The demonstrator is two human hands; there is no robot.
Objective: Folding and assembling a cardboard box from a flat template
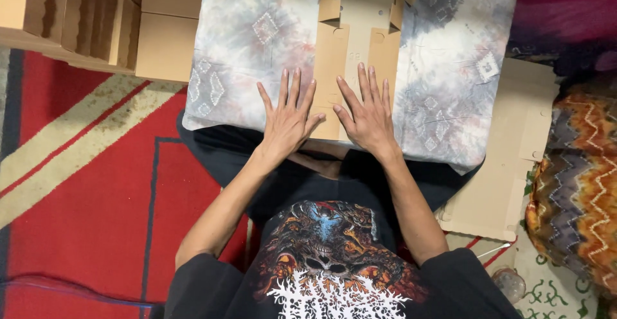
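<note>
We press both hands, left hand [287, 121] and right hand [367, 116], spread flat on the cardboard blank [355, 59] at 12 o'clock atop the tie-dye cushion [244, 49]; soft backing risks crooked creases.

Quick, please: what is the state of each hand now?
Left hand: open, flat on the cardboard piece.
Right hand: open, flat on it too.

flat die-cut cardboard box blank [350, 55], tan, side flaps folded in, lying unassembled on a tie-dye cloth-covered surface right in front of the person
</note>
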